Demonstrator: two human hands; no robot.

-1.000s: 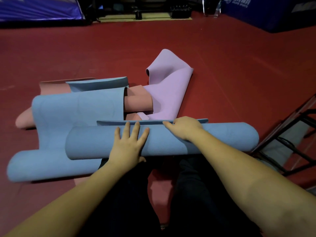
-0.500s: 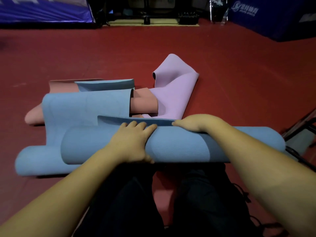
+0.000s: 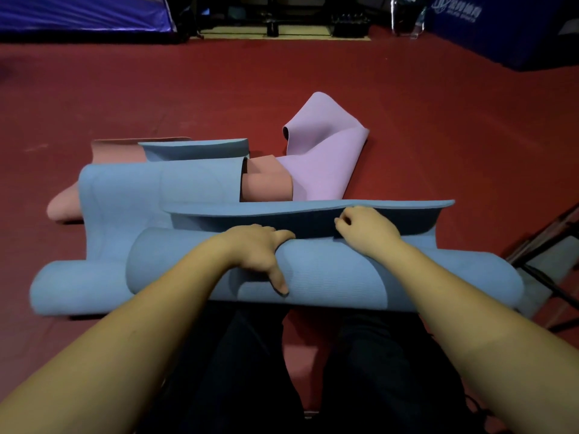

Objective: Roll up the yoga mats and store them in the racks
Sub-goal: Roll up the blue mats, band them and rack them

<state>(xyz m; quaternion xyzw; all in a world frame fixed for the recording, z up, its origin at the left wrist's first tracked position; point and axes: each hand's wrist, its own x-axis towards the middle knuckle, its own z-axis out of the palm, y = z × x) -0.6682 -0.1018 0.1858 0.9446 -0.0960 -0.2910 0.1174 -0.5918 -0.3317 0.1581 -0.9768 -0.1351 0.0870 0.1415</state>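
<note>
your left hand (image 3: 261, 256) is draped over the top of the blue yoga mat roll (image 3: 329, 274), fingers curled together over its far side and thumb stretched down the near face, so it clamps the roll. your right hand (image 3: 368, 231) sits just beyond the roll's crest, fingers bunched and pinching the loose flap (image 3: 313, 209) of the same mat, which stands up behind the roll with its free edge running left to right

the roll lies across your lap line, directly under both hands; its long axis runs left to right, the right end (image 3: 513, 285) sitting slightly nearer to you. the flap lies away from your fingers, on the far side, so the last wrap will likely have to come toward you over the crest. the right hand is the nearer one to that edge

beyond it, another blue mat (image 3: 141, 195), a pink mat (image 3: 266, 184) and a lilac mat (image 3: 322, 158) lie loose on the red floor (image 3: 438, 120). a dark metal rack frame (image 3: 551, 245) stands just beside the roll's right end
</note>
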